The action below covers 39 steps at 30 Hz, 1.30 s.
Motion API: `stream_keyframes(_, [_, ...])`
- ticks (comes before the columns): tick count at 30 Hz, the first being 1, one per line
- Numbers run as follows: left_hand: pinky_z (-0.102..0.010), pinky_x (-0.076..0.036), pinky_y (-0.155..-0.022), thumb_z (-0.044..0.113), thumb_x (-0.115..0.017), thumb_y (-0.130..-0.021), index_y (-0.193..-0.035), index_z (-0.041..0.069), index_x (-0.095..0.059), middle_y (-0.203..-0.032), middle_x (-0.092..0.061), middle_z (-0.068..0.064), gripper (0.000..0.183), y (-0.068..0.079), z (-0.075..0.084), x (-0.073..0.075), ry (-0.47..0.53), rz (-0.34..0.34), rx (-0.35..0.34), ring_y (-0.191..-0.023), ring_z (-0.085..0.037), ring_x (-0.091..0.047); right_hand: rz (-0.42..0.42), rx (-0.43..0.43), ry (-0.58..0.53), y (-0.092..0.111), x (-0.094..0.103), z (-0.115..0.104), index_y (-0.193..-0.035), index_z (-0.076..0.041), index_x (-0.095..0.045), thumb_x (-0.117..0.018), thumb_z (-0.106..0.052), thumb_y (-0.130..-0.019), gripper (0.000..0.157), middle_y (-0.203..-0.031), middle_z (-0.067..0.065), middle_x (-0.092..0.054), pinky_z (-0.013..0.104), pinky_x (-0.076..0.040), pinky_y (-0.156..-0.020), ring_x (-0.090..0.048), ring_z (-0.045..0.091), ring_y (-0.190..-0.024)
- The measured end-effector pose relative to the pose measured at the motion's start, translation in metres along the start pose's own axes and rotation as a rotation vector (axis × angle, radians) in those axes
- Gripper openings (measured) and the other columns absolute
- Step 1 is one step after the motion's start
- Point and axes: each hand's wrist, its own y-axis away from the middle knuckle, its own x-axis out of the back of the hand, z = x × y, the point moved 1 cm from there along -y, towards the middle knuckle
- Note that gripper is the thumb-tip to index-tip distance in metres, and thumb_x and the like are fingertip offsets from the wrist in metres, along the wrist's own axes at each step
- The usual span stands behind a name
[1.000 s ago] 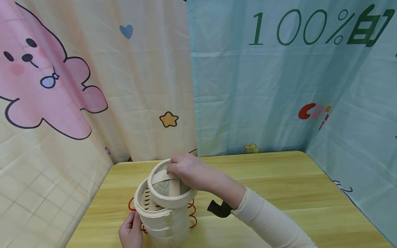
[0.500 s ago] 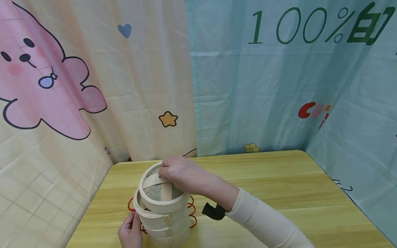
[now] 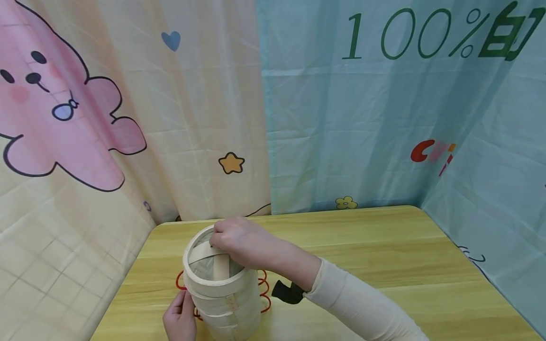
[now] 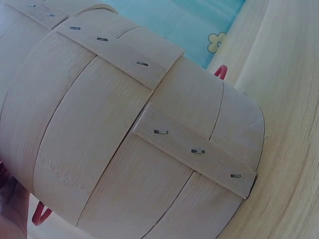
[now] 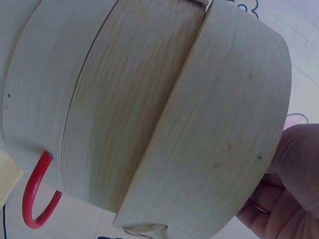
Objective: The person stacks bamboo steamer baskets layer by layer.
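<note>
A stack of bamboo steamer baskets (image 3: 230,315) stands upright on the table, with red loop handles (image 3: 180,280) on its sides. Its round lid (image 3: 221,268), crossed by bamboo straps, sits on the topmost basket and covers its slatted inside. My right hand (image 3: 245,244) grips the lid's strap near the far rim; in the right wrist view, curled fingers show beside the lid (image 5: 214,124). At the stack's left side, my left hand (image 3: 181,317) pinches the basket by an upper red loop. Only part of that hand enters the left wrist view, where stapled bamboo bands (image 4: 169,139) fill the picture.
The wood-grain table (image 3: 362,265) spreads to the right of and behind the stack. Printed curtains (image 3: 204,118) hang close behind the table and along both sides. A black strap (image 3: 287,292) hangs at the right wrist.
My right hand has brought the lid left and down, from half off the top basket to sitting over it, hiding the slotted inside. My left hand has kept its place.
</note>
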Motion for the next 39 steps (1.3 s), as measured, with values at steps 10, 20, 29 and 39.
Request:
stream_keyframes(10, [-0.010, -0.043, -0.049, -0.003, -0.051, -0.090, -0.077, 0.027, -0.071, -0.065, -0.064, 0.012, 0.039, -0.0005, -0.0007, 0.0007, -0.003, -0.016, -0.007, -0.055, 0.002, -0.056, -0.067, -0.005, 0.027, -0.0018, 0.0010, 0.0003, -0.082, -0.017, -0.066, -0.057, -0.005, -0.088, 0.016, -0.080, -0.005, -0.056, 0.023, -0.044, -0.067, -0.052, 0.009, -0.071])
stream_keyframes(20, [-0.010, -0.042, -0.048, -0.003, -0.052, -0.090, -0.074, 0.026, -0.070, -0.062, -0.063, 0.012, 0.038, -0.0016, -0.0027, 0.0014, -0.036, -0.013, 0.011, -0.054, 0.002, -0.054, -0.074, -0.003, 0.035, -0.0016, 0.0016, -0.0003, -0.084, -0.017, -0.066, -0.058, -0.008, -0.088, 0.013, -0.084, -0.005, -0.056, 0.022, -0.044, -0.073, -0.053, 0.010, -0.076])
stream_keyframes(29, [-0.010, -0.041, -0.046, -0.002, -0.052, -0.090, -0.075, 0.029, -0.071, -0.062, -0.063, 0.013, 0.040, -0.0013, 0.0003, 0.0001, -0.044, 0.003, 0.019, -0.053, 0.003, -0.054, -0.058, 0.017, 0.027, -0.0022, 0.0028, -0.0016, -0.084, -0.017, -0.067, -0.058, -0.008, -0.088, 0.013, -0.085, -0.005, -0.056, 0.024, -0.044, -0.070, -0.053, 0.010, -0.075])
stream_keyframes(39, [-0.012, -0.041, -0.042, 0.000, -0.052, -0.090, -0.074, 0.030, -0.070, -0.060, -0.062, 0.012, 0.038, 0.0018, 0.0033, -0.0001, -0.045, 0.006, 0.074, -0.049, 0.001, -0.053, -0.096, 0.000, 0.014, -0.0025, 0.0011, -0.0005, -0.087, -0.018, -0.068, -0.058, -0.009, -0.089, 0.013, -0.086, -0.005, -0.055, 0.023, -0.044, -0.073, -0.052, 0.009, -0.078])
